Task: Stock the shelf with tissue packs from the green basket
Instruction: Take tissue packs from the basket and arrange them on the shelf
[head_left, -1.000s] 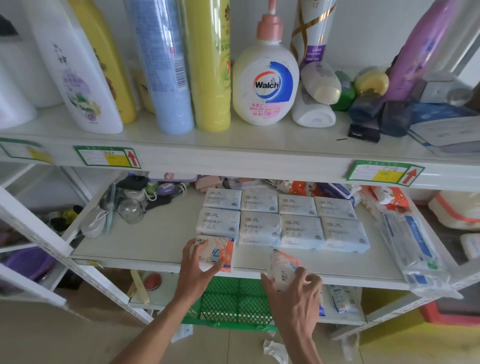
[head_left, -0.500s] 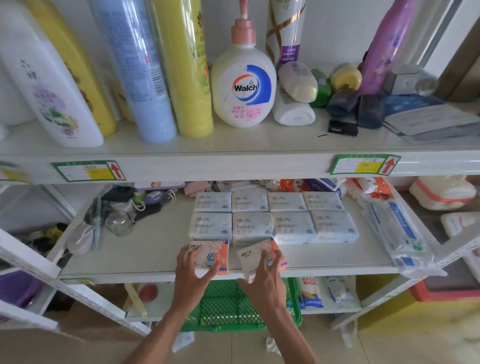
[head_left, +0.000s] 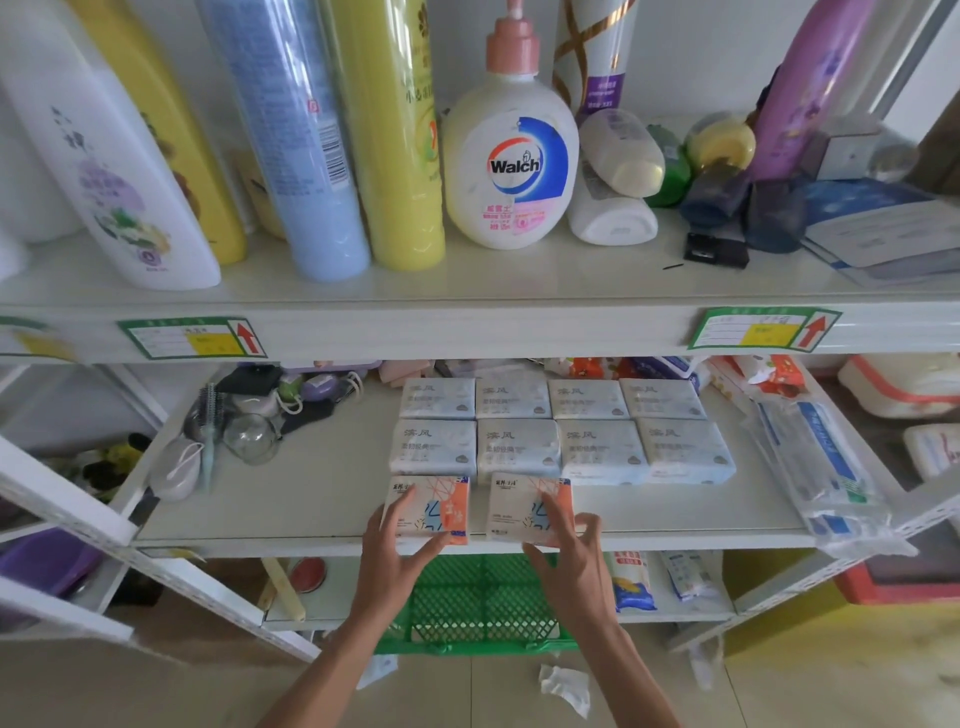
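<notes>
Two orange-and-white tissue packs lie flat at the front of the middle shelf (head_left: 322, 499). My left hand (head_left: 400, 551) rests with spread fingers on the left pack (head_left: 434, 501). My right hand (head_left: 563, 556) touches the near edge of the right pack (head_left: 522, 501), fingers apart and loosely curled. Behind them sit two rows of pale blue tissue packs (head_left: 561, 434). The green basket (head_left: 483, 608) stands on the floor under the shelf, partly hidden by my forearms.
The top shelf holds tall bottles and a Walch soap dispenser (head_left: 511, 161). A hairbrush and small items (head_left: 234, 415) crowd the middle shelf's left; a long plastic-wrapped package (head_left: 815, 462) lies at its right edge. Crumpled paper (head_left: 566, 683) lies on the floor.
My right hand brought the second orange pack up from below and laid it flat on the shelf beside the first. My left hand stayed on the left pack.
</notes>
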